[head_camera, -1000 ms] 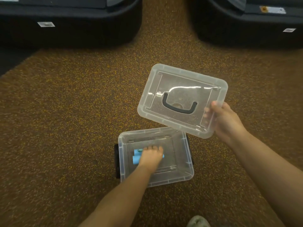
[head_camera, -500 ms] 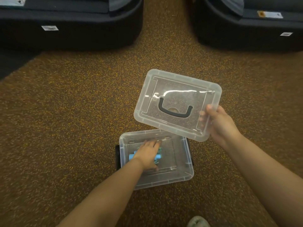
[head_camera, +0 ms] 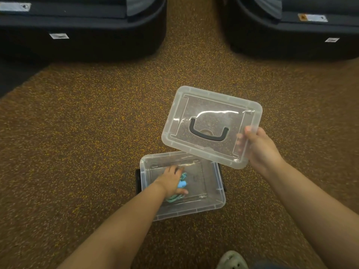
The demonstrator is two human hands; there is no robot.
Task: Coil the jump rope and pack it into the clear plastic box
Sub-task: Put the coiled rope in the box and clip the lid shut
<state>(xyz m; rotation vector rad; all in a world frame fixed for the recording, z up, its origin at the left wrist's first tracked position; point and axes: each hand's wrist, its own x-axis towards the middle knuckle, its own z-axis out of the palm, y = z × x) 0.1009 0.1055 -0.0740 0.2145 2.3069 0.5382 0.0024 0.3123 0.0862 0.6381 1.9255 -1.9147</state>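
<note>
The clear plastic box (head_camera: 219, 202) stands open on the speckled brown carpet in the head view. Inside it lies the coiled jump rope (head_camera: 182, 183), with light blue handles and a teal cord. My left hand (head_camera: 170, 179) reaches into the box and lies over the rope, which is partly hidden under the palm and between the fingers and thumb. My right hand (head_camera: 260, 150) grips the right edge of the clear lid (head_camera: 213, 105), which has a dark handle (head_camera: 208, 133). The lid hangs tilted above the box's far right corner.
Two large dark cases (head_camera: 81, 35) (head_camera: 291, 39) stand at the far left and far right, with a carpet strip between them. A black latch (head_camera: 138, 179) sits on the box's left side. A light shoe (head_camera: 232, 261) shows at the bottom edge.
My left hand has shifted left inside the box, so more of the rope shows beside it. The lid has come down and closer to the box.
</note>
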